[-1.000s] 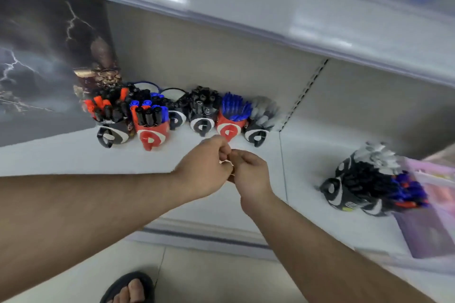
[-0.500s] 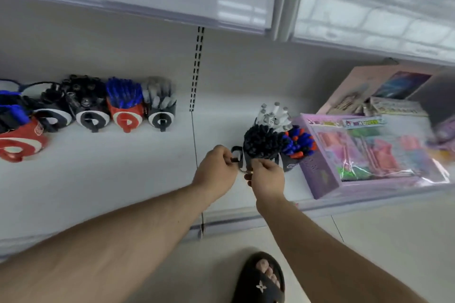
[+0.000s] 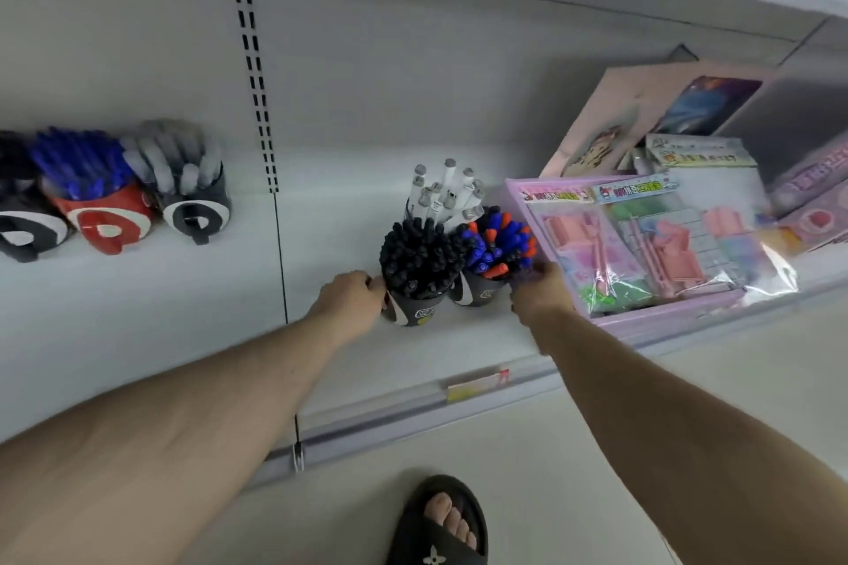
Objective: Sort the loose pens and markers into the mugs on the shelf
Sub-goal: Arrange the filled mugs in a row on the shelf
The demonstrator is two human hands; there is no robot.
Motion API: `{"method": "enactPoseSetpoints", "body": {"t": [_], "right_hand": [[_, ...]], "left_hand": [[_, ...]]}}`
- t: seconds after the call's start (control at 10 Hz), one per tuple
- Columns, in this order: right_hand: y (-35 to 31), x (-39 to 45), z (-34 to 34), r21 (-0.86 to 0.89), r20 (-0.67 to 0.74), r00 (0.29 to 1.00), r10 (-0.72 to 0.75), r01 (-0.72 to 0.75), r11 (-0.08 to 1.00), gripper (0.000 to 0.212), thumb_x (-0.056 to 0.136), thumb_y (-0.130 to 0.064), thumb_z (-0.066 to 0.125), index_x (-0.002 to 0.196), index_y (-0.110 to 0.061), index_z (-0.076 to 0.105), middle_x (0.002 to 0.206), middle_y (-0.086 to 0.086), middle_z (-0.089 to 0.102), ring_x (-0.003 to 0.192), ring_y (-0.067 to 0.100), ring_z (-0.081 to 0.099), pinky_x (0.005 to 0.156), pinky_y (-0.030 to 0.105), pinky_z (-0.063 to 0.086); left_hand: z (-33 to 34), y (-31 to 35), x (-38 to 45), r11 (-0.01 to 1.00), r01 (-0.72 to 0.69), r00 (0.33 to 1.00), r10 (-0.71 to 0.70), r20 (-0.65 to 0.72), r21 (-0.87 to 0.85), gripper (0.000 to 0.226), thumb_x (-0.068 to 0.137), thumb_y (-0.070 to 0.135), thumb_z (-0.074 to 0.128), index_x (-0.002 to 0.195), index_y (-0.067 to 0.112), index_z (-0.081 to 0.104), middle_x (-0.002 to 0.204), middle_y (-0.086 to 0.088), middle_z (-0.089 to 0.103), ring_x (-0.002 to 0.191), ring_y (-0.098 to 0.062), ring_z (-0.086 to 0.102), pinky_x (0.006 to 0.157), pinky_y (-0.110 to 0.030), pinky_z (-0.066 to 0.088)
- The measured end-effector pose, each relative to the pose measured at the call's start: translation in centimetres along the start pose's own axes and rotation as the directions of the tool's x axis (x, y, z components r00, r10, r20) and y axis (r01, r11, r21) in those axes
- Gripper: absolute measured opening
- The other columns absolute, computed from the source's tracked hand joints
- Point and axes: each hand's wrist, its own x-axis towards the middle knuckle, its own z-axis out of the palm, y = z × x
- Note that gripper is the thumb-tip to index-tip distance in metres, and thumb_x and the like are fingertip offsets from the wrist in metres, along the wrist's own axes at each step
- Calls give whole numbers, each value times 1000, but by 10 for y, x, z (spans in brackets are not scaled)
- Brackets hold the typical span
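Far left of my hands, shelf (image 3: 183, 312): mugs of blue and grey pens (image 3: 137, 184). My left hand (image 3: 348, 296): fingers curled at black-pen mug (image 3: 415, 312). Beside it, blue-and-orange marker mug (image 3: 482, 291). My right hand (image 3: 541, 294): grip hidden, cannot tell. Right: pink stationery pack (image 3: 642, 252)

Both forearms stretched forward, bare. Left hand (image 3: 351, 296) knuckles up, fingers (image 3: 374, 284) curled at a mug's side. Right hand (image 3: 541, 294) fingers bent, blurred; grip unclear.

Three upright black mugs (image 3: 415, 310) packed with pens (image 3: 420, 252) cluster mid-shelf (image 3: 183, 312).
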Motion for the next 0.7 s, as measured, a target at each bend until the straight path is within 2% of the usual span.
{"method": "enactPoseSetpoints", "body": {"t": [0.1, 0.2, 0.3, 0.4, 0.5, 0.6, 0.7], "right_hand": [[-13, 6, 4, 48, 136, 987, -87, 81, 996, 33, 98, 1, 43, 116, -27, 46, 89, -5, 53, 69, 2, 58, 54, 17, 44], [-25, 10, 2, -39, 192, 946, -261, 273, 961, 38, 100, 13, 31, 108, -22, 41, 86, -13, 43, 48, -19, 51, 46, 4, 41], [-9, 32, 3, -101, 233, 952, -199, 228, 968, 30, 97, 12, 38, 118, -8, 46, 83, -9, 42, 52, -9, 53, 48, 5, 42], [2, 28, 5, -272, 135, 983, -123, 157, 949, 47, 90, -14, 55, 135, -13, 43, 98, 2, 58, 78, 14, 63, 80, 35, 58], [21, 7, 6, -440, 65, 993, -100, 119, 890, 56, 85, -36, 56, 138, -27, 41, 110, 8, 65, 105, 36, 62, 88, 41, 53], [34, -8, 6, -524, 83, 988, -131, 155, 838, 42, 81, -36, 57, 121, -23, 61, 112, 14, 61, 117, 31, 47, 96, 37, 43], [34, -24, 10, -91, 141, 990, -6, 19, 996, 10, 84, -19, 62, 84, -13, 69, 92, 11, 62, 93, 25, 49, 92, 40, 45]], "left_hand": [[4, -6, -12, 999, 16, 999, -15, 34, -34, 37, 99, 36, 43, 66, 21, 51, 76, -3, 55, 81, -28, 55, 60, -28, 35], [9, -7, -18, 985, 14, 992, 7, 123, -171, 40, 102, 33, 44, 67, 25, 61, 75, 9, 62, 71, -13, 52, 58, -23, 37], [11, -5, -24, 957, 58, 977, 4, 213, -284, 37, 101, 31, 48, 71, 24, 67, 91, 4, 69, 83, -16, 53, 73, -29, 45], [12, -7, -28, 922, 118, 978, -44, 202, -368, 41, 97, 28, 53, 63, 20, 73, 80, 3, 69, 81, -19, 56, 90, -40, 52], [13, -18, -36, 878, 125, 988, -67, 139, -461, 32, 94, 32, 57, 71, 14, 71, 80, -5, 69, 78, -22, 59, 97, -49, 49], [12, -33, -57, 838, 139, 990, -118, 73, -527, 32, 79, 43, 59, 68, 15, 70, 83, -14, 73, 80, -28, 66, 95, -50, 50], [2, -45, -82, 783, 161, 983, -180, 29, -601, 28, 69, 45, 56, 66, 22, 72, 88, -16, 74, 95, -36, 70, 96, -49, 51]]}}
